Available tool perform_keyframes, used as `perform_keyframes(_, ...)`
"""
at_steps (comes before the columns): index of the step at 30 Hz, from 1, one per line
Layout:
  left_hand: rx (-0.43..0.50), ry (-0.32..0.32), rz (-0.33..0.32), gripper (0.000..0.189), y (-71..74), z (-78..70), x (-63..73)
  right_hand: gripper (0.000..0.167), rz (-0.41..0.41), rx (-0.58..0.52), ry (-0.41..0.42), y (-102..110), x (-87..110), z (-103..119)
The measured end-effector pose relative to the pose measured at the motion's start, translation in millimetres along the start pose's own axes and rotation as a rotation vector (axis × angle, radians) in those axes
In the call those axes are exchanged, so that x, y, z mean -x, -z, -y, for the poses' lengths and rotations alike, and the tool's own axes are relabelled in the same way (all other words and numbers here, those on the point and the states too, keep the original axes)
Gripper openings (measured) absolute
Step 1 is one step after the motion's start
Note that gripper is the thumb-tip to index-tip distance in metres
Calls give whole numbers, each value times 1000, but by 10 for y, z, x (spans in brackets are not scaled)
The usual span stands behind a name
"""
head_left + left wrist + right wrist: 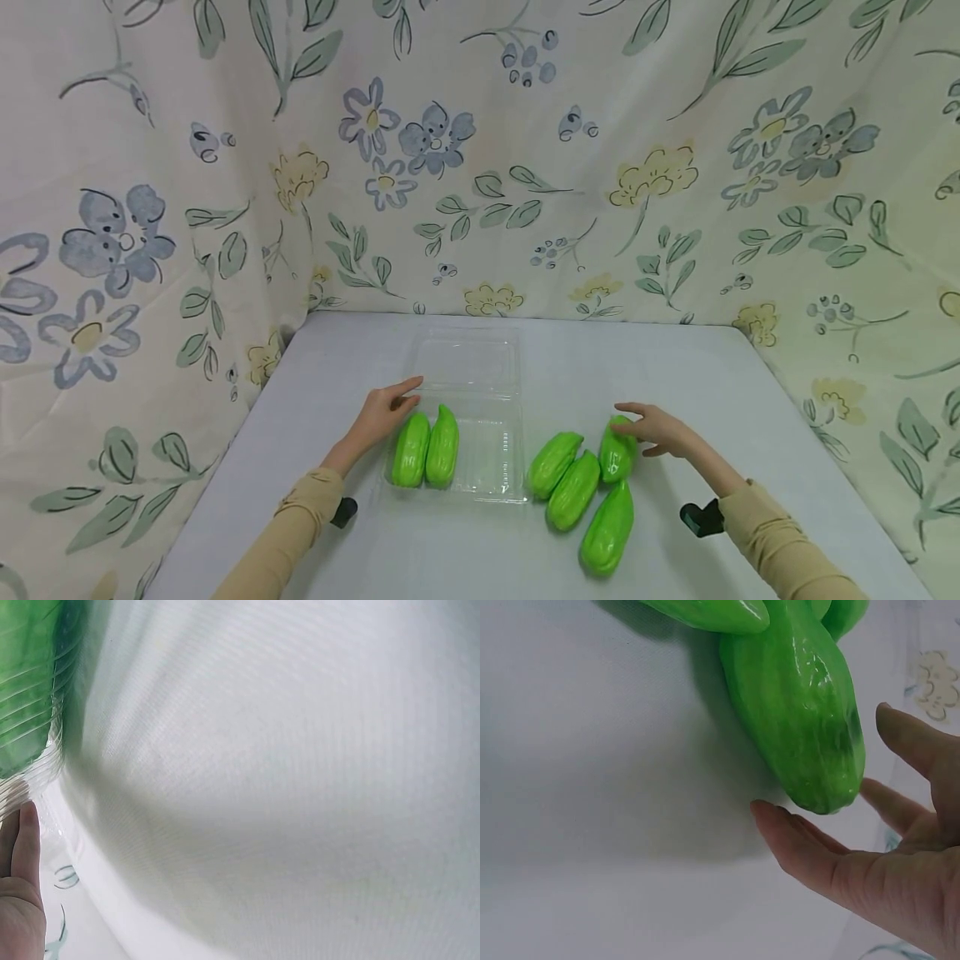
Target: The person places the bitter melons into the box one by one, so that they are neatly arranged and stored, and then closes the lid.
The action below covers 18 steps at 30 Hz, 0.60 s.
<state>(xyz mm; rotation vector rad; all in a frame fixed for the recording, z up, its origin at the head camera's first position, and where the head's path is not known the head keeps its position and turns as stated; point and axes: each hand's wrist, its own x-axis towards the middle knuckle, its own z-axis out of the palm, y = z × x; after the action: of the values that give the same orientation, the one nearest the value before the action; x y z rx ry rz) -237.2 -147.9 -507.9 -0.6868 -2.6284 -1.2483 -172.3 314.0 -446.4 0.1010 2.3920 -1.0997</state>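
Two glossy green gourds (412,450) lie side by side in the left part of a clear plastic clamshell box (487,467), its lid laid back. My left hand (386,410) is at the box's left edge, fingers fairly straight. In the left wrist view, the fingertips (28,825) meet the ribbed clear wall, a gourd (26,690) showing behind it. My right hand (660,429) reaches over the far end of another gourd (617,454) on the table. Seen from the right wrist, its spread fingers (802,851) surround the tip of that gourd (799,712) without closing; contact is unclear.
Several more gourds (573,492) lie close together on the white table (450,550), right of the box. The see-through lid (465,358) lies flat at the back. A flowered curtain (480,167) hangs behind and along both sides.
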Motion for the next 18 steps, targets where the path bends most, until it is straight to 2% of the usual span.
perform_keyframes(18,22,-29,8,38,3,37,2,59,-52,-16,83,-78,-8,-92)
